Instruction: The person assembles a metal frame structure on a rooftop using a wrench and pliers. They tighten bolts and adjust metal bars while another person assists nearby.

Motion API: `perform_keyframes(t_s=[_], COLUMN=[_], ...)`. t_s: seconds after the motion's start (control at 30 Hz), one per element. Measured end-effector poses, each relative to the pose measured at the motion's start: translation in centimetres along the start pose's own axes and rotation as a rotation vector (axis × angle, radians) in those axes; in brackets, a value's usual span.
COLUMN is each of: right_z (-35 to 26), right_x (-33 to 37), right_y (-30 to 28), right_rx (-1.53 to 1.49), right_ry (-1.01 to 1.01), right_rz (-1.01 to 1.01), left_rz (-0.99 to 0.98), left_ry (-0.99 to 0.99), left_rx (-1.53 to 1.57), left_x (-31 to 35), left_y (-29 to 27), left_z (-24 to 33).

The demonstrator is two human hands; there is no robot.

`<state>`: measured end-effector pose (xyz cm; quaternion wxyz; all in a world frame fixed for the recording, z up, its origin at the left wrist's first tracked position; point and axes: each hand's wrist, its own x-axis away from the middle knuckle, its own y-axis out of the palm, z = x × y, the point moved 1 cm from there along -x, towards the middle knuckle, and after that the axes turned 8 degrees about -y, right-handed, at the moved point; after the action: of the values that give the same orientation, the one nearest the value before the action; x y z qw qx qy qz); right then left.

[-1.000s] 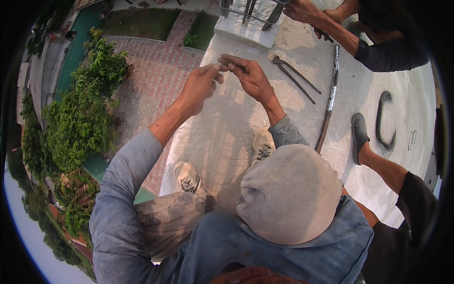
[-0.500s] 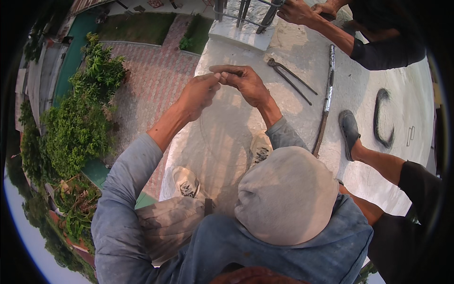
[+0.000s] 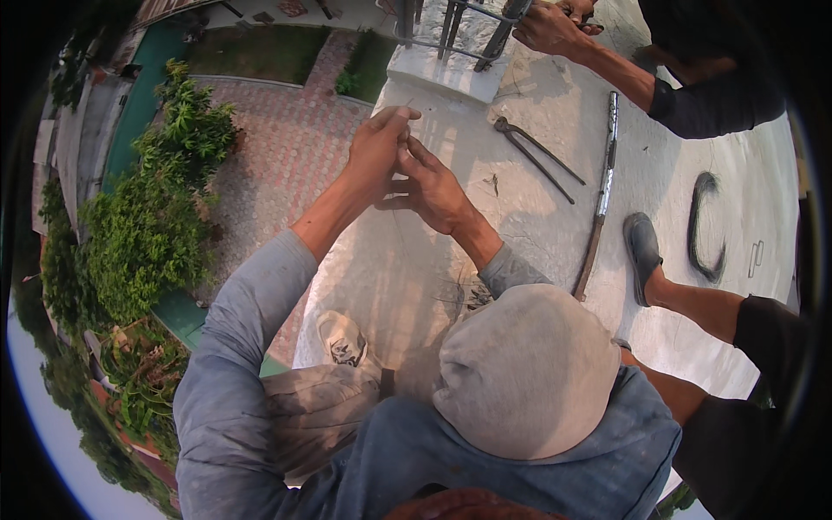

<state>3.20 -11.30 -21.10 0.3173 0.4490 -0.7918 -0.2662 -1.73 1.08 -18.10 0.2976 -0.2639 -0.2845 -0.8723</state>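
Observation:
My left hand [image 3: 379, 149] is raised above the pale concrete slab [image 3: 373, 260], its fingers pressed together. Whatever it pinches is too thin to make out. Against it rests my right hand [image 3: 435, 192], with bent fingers spread apart and the upper ones touching the left fingers. To the right of both hands a pair of dark long-handled pincers [image 3: 542, 161] lies on the slab, touched by neither hand. A rounded beige cloth shape [image 3: 524, 373] hides part of my right sleeve.
Ahead, a rebar cage [image 3: 459, 39] rises from a concrete block [image 3: 446, 76]; a co-worker's hand [image 3: 550, 30] is beside it. A long narrow bar [image 3: 598, 195] and black wire bundle [image 3: 700, 227] lie right. The slab edge drops to brick paving [image 3: 269, 130] at left.
My hands have gone from fingertips meeting to the right hand sitting lower against the left, its fingers spreading. The left hand has tilted upward. The co-worker's hands have shifted slightly.

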Motion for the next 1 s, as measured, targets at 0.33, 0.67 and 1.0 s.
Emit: perform_keyframes(t_s=[0.33,0.67,1.0], right_z=[-1.3,-4.0,-5.9], right_x=[-0.8,-5.2,-10.9], right_y=[-0.6,-4.2,-9.1], right_rx=[0.29,0.209,0.575], right_ry=[-0.193,-0.235,-0.581], right_rz=[0.308,0.507,0.475], left_rz=[0.024,0.366,0.321], left_ry=[0.076,0.593,0.81], left_rx=[-0.175,-0.174,-0.721], left_x=[-6.2,-14.8,-12.3], left_y=[-1.6,-0.7,2.5], left_z=[3.4,4.7,7.0])
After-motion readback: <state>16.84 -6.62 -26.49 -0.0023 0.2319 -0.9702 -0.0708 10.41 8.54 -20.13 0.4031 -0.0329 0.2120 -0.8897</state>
